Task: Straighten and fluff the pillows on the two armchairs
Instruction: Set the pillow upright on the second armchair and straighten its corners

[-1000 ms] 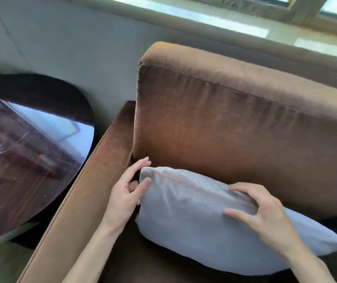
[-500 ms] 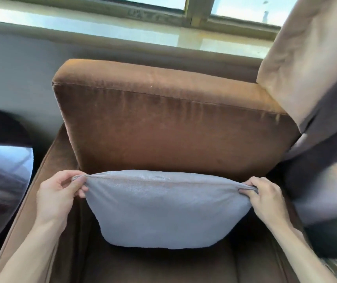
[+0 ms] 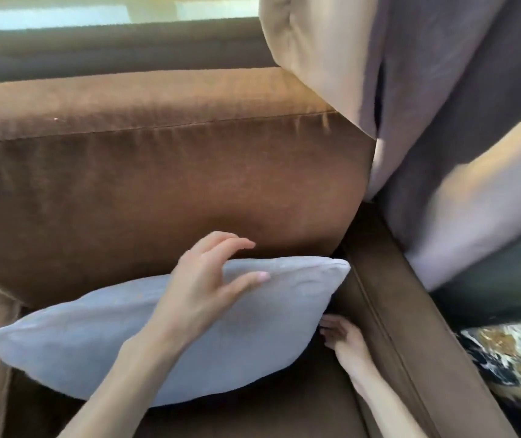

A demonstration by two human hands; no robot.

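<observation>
Change: since half a second ago both hands have let go of the top corners, and the pillow (image 3: 221,327) now lies lower and tilted, its left end down.
Pillow place: on the seat of the brown armchair (image 3: 158,172), leaning on the backrest, right corner near the right armrest (image 3: 410,327).
Left hand (image 3: 208,279): spread over the upper edge of the pillow, fingers relaxed and loose, gripping nothing.
Right hand (image 3: 344,339): low beside the pillow's right edge, fingers straight and touching it; it holds nothing.
Done: pillow is plump and sits against the back.
Left: I judge it still needs levelling; a second armchair is not visible here.
Nearby: curtain (image 3: 442,121) hangs at the right.
</observation>
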